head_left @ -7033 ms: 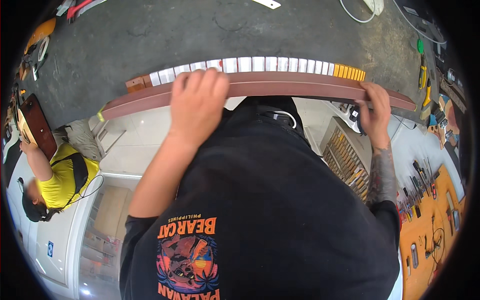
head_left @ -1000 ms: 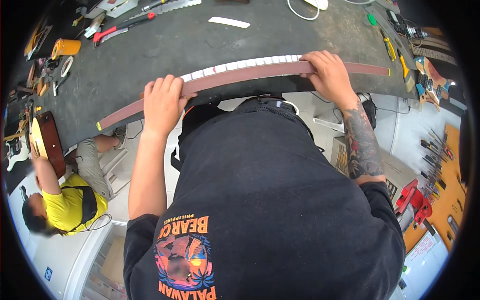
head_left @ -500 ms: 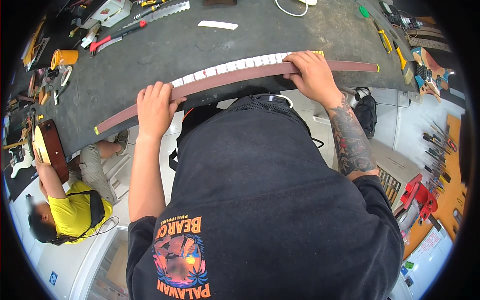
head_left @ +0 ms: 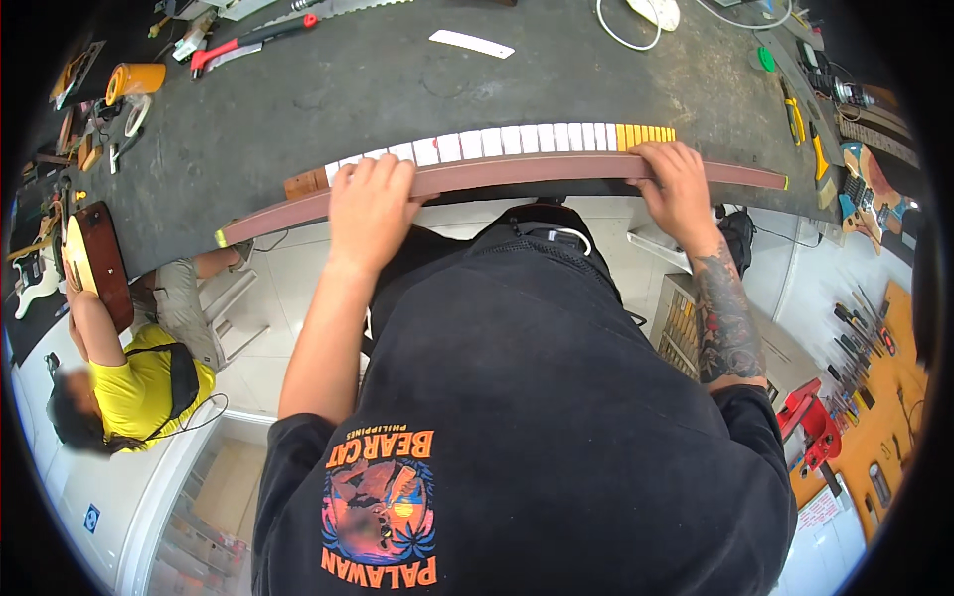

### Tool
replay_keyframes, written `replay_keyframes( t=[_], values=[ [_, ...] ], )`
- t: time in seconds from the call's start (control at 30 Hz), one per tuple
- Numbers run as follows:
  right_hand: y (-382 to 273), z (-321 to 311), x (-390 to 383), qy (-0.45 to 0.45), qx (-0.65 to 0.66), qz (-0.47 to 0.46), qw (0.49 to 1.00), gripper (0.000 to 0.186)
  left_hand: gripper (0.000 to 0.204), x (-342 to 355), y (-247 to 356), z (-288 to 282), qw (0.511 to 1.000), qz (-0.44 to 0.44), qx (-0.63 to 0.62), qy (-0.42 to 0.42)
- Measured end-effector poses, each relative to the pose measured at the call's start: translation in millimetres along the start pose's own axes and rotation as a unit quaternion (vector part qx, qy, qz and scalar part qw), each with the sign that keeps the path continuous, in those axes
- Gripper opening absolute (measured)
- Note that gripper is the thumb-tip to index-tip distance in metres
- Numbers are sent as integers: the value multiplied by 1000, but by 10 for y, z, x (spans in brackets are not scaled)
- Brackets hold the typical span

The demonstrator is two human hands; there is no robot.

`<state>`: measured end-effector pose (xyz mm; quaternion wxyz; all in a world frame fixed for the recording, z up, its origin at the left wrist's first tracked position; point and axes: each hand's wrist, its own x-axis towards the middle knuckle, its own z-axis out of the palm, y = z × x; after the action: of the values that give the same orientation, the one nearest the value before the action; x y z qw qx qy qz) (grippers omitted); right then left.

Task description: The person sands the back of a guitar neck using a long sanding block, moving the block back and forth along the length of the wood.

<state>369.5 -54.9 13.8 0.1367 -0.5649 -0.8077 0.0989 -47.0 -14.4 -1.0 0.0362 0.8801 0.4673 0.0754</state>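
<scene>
A long reddish-brown bar (head_left: 527, 169) with yellow ends spans the front edge of the workbench. Just behind it lies a guitar neck (head_left: 497, 142), its fretboard covered in white strips, with yellow ones toward the right end. A brown wooden part (head_left: 305, 185) shows at the neck's left end. My left hand (head_left: 373, 204) holds the bar left of its middle, fingers over the top, thumb on the near side. Toward the right part of the bar, my right hand (head_left: 676, 184) grips it in the same way near the yellow strips. The bar hides the neck's near side.
On the dark workbench (head_left: 397, 99) lie a white strip (head_left: 472, 44), a red-handled saw (head_left: 253, 45), an orange tape roll (head_left: 136, 81) and a yellow-handled cutter (head_left: 792, 117). A person in yellow (head_left: 164, 372) sits at left beside a guitar (head_left: 97, 263).
Both hands have shifted right along the bar. The wooden part at the left and the yellow strips, hidden before, now show. The whole view has shifted slightly too.
</scene>
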Motion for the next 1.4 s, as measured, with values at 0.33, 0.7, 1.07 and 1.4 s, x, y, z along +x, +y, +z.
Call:
replay_keyframes(
  t=[0.33,0.7,1.07,1.4],
  values=[
    [-960,393,515,-16,25,-4,1000,44,50,-606,-946,-193,996,-55,4,-64],
    [-808,389,424,-19,12,-36,999,38,51,-508,-861,-208,997,-46,-4,-67],
    [222,-104,-74,-45,-13,5,999,54,17,109,194,86,999,9,-37,-11],
    [-1291,674,624,34,44,-41,998,38,52,-857,-1294,-260,994,-61,13,-85]
  ],
)
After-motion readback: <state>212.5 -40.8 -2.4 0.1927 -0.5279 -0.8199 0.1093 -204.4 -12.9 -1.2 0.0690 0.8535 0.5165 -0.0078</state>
